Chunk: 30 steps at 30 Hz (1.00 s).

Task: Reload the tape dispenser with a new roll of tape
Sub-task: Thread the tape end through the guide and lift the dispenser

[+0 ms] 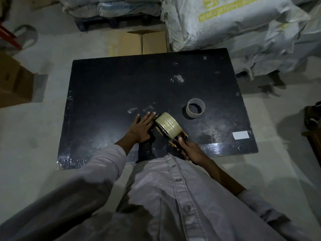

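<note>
We see a dark, scuffed rectangular table top (107, 87) on a pale concrete floor (31, 129). A small white rectangular label (240, 135) lies near its right edge. Beyond its far edge sits a brown cardboard box (139, 42); another brown carton (13, 82) stands left. Grey woven sacks (225, 23) with yellow print pile up behind on the right.

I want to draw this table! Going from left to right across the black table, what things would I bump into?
Left hand → tape roll on the dispenser → empty tape ring → white card.
</note>
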{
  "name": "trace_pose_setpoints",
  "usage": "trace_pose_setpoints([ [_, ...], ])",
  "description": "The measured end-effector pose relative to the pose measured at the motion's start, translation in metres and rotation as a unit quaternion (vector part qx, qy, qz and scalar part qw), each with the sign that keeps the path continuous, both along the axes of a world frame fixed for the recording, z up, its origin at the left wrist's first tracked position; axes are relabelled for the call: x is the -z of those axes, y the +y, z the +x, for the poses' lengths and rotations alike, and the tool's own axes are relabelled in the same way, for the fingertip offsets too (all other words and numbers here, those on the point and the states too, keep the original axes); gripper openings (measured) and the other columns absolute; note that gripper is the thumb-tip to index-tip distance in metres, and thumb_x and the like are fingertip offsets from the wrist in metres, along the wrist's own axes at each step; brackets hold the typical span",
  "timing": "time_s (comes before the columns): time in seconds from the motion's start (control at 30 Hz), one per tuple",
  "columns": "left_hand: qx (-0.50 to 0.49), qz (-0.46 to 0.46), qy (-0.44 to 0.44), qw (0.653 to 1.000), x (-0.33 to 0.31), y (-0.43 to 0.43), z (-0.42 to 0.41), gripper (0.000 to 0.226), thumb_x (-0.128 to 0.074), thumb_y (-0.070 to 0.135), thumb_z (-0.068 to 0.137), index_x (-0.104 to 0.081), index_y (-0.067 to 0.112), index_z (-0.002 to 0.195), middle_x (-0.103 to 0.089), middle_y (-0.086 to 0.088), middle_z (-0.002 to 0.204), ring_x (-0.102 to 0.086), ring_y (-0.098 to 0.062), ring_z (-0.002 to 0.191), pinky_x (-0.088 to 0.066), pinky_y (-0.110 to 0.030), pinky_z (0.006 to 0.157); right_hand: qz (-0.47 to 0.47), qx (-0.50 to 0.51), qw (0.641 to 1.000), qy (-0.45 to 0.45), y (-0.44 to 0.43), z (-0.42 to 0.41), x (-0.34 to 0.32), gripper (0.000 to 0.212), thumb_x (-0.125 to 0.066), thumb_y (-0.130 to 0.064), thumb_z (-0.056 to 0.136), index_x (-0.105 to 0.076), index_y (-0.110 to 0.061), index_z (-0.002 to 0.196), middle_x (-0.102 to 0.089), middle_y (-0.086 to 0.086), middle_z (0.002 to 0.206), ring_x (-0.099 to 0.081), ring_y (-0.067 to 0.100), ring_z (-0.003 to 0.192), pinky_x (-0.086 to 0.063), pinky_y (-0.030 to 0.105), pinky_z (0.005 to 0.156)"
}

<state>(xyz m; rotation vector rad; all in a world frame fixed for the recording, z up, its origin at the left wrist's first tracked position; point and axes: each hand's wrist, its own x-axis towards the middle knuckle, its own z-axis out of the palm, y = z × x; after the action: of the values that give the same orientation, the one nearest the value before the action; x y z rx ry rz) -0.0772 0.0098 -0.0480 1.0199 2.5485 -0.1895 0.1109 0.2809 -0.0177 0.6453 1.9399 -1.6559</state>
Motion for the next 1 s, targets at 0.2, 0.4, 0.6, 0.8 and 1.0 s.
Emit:
trace_pose_setpoints([
  [0.2,-0.017,-0.028,-0.054,0.998,-0.011,0.009,0.005,0.096,-0.04,0.056,0.098,-0.004,0.022,0.18,0.026,0.001,0.185,0.017,-0.029,0.173,-0.005,-0.076,0.132,0.029,0.011,1.0,0.002,-0.003,0.002,-0.001,0.11,-0.053,-0.098,0.088,-0.064,0.01,0.109,-0.052,0.011,0.074,-0.044,0.02,0.058,-0.033,0.032,0.051],
  [0.4,-0.035,-0.044,-0.083,0.995,-0.004,0.012,0.019,0.092,-0.056,0.052,0.103,-0.007,0.034,0.179,0.033,-0.001,0.182,0.024,-0.035,0.171,-0.002,-0.083,0.128,0.017,0.025,1.0,0.009,-0.002,0.011,-0.003,0.081,-0.057,-0.093,0.09,-0.071,-0.013,0.091,-0.053,0.003,0.066,-0.045,0.013,0.052,-0.034,0.028,0.049],
  [0.6,-0.051,-0.026,-0.075,0.996,0.001,0.012,0.036,0.079,-0.038,0.044,0.115,0.011,0.039,0.177,0.03,-0.003,0.183,0.022,-0.039,0.171,-0.006,-0.083,0.129,0.036,0.05,0.997,0.035,0.007,0.055,-0.002,0.069,-0.058,-0.082,0.099,-0.066,-0.016,0.083,-0.053,0.008,0.067,-0.046,0.015,0.053,-0.035,0.027,0.049],
  [0.8,-0.047,-0.033,-0.08,0.995,-0.003,0.022,0.054,0.081,-0.041,0.043,0.116,0.017,0.05,0.173,0.033,-0.01,0.181,0.021,-0.044,0.17,-0.004,-0.079,0.131,0.064,0.112,0.991,0.031,0.026,0.119,0.005,0.059,-0.06,-0.062,0.109,-0.069,-0.012,0.08,-0.055,-0.005,0.056,-0.045,0.008,0.046,-0.034,0.024,0.047],
  [1.0,-0.016,-0.027,-0.068,0.997,-0.003,0.034,0.096,0.079,-0.041,0.042,0.116,0.012,0.053,0.173,0.029,-0.012,0.183,0.015,-0.043,0.171,-0.007,-0.077,0.132,0.087,0.148,0.985,0.026,0.046,0.176,0.017,0.069,-0.063,-0.074,0.098,-0.079,-0.008,0.083,-0.075,0.012,0.073,-0.058,0.017,0.06,-0.044,0.033,0.057],
])
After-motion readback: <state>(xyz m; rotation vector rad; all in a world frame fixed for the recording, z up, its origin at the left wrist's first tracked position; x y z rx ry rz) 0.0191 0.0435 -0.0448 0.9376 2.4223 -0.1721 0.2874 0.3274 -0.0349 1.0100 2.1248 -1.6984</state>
